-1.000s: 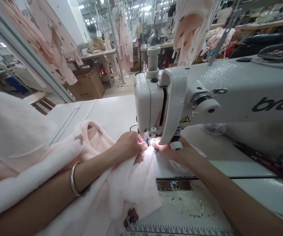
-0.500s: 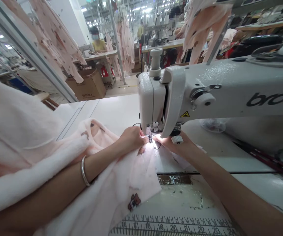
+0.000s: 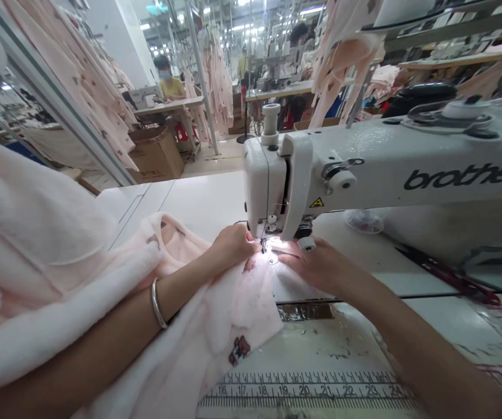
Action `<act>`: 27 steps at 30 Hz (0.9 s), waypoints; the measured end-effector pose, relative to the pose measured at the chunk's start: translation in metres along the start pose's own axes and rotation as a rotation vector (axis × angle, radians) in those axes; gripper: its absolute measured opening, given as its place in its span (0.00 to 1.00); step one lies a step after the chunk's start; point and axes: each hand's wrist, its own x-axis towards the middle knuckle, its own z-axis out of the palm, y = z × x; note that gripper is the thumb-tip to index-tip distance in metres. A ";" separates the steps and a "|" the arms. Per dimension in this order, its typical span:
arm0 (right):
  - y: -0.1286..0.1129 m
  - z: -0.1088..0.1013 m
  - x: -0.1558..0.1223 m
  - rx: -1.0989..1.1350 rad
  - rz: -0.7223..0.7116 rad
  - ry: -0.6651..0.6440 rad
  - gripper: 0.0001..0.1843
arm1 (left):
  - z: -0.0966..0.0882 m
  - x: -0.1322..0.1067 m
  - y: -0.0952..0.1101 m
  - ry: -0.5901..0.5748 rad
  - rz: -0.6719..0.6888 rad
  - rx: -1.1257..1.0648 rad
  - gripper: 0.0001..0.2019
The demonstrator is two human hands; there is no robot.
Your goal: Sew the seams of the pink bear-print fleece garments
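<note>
A pale pink fleece garment piece (image 3: 207,326) with small bear prints lies under the sewing machine's needle area and drapes off to the left. My left hand (image 3: 233,247) is closed on its edge, just left of the presser foot (image 3: 264,247). My right hand (image 3: 320,265) is on the other side, under the machine head (image 3: 268,180). Its fingers are bent together at the lit needle plate, by a thin greyish strip. What they pinch is too small and glaring to make out.
Black-and-red scissors (image 3: 442,270) and a clear round dish (image 3: 364,221) lie under the machine arm (image 3: 373,169). A printed ruler (image 3: 307,390) runs along the front edge. Behind stand a cardboard box (image 3: 157,154), hanging pink garments (image 3: 218,87) and a co-worker in yellow (image 3: 172,87).
My right hand has drawn slightly back from the needle, with its fingers more bent. My left hand stays by the presser foot. The view has shifted a little to the right.
</note>
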 end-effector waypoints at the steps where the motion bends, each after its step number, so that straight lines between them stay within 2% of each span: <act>1: -0.005 -0.003 -0.011 -0.054 0.004 0.025 0.07 | 0.000 0.001 -0.001 0.000 -0.003 -0.003 0.12; 3: -0.018 -0.006 -0.034 -0.168 -0.056 0.111 0.17 | 0.001 0.002 -0.002 -0.002 0.000 -0.006 0.11; 5: -0.035 -0.004 -0.054 -0.184 -0.203 0.186 0.26 | 0.000 0.003 -0.002 -0.002 0.007 0.001 0.10; 7: -0.051 0.002 -0.065 -0.097 -0.360 0.183 0.31 | 0.000 0.002 -0.002 0.007 0.009 0.014 0.10; 9: -0.063 0.009 -0.067 -0.043 -0.435 0.168 0.33 | 0.001 0.002 -0.002 0.020 0.008 0.025 0.10; 11: -0.069 0.015 -0.062 -0.050 -0.466 0.159 0.31 | 0.002 0.003 -0.003 0.037 0.007 0.034 0.10; 17: -0.066 0.022 -0.052 -0.029 -0.423 0.158 0.15 | 0.006 0.008 -0.007 0.091 -0.015 0.039 0.08; 23: -0.053 0.009 -0.060 0.083 -0.370 0.206 0.15 | 0.005 0.002 -0.002 0.062 -0.030 0.017 0.10; 27: -0.048 0.017 -0.065 0.122 -0.365 0.194 0.13 | 0.009 0.002 -0.003 0.068 -0.009 0.014 0.10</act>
